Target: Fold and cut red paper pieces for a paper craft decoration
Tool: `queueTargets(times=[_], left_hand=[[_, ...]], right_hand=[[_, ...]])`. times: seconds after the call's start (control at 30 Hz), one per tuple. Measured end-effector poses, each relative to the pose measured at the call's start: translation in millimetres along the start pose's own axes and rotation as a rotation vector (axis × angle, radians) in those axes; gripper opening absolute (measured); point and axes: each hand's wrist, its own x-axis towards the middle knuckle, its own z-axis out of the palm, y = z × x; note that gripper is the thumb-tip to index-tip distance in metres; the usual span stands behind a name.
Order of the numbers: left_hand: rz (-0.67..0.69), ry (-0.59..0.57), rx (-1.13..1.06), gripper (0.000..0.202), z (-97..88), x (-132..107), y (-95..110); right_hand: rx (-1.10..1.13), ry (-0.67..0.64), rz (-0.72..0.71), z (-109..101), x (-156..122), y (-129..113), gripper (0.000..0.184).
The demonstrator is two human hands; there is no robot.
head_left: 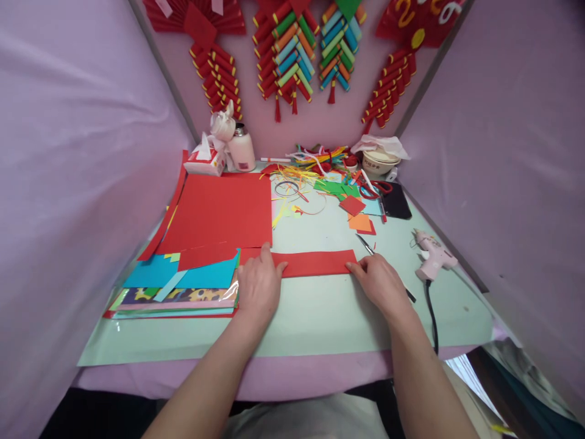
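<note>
A long red paper strip [317, 263] lies flat across the tabletop before me. My left hand [260, 280] rests over its left part, thumb and index finger spread apart and pressing it down. At the opposite end, my right hand [377, 277] pinches the strip's corner between thumb and curled fingers. Just beyond that hand is a craft knife [364, 244], its lower part covered by the hand. A large red paper sheet [219, 210] lies behind my left hand, close to the strip's left end.
Left of my hands is a stack with blue paper [137, 274]. A pink glue gun [434, 255] with a black cord lies at right. Behind are paper scraps [351, 205], red-handled scissors [377, 190], a tissue box [205, 160], a bottle [242, 149] and a bowl [379, 163].
</note>
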Motion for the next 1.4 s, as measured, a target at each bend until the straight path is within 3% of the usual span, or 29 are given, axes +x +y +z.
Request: queueTargets(times=[0.3,1.1,1.23,1.33,1.4], left_hand=[[0.016,-0.003,0.009,0.047,-0.4,1.2,0.5],[0.076,-0.041,0.094,0.039,-1.1,7.0,2.5],[0.079,0.024,0.072,0.039,-2.3,5.6,1.6],[0.091,0.173,0.017,0.037,-7.8,0.6,4.1],[0.196,0.252,-0.041,0.035,-11.3,-5.5,9.2]], right_hand=[[-0.033,-0.035,-0.015,-4.7,2.4,-2.8,0.045],[-0.159,-0.072,-0.028,-4.3,9.0,-3.7,0.043],[-0.175,-0.033,-0.057,-3.0,9.4,-3.1,0.042],[-0.180,-0.033,-0.076,-2.4,10.2,-1.8,0.043],[-0.179,-0.044,-0.080,-2.5,10.8,-1.0,0.043]])
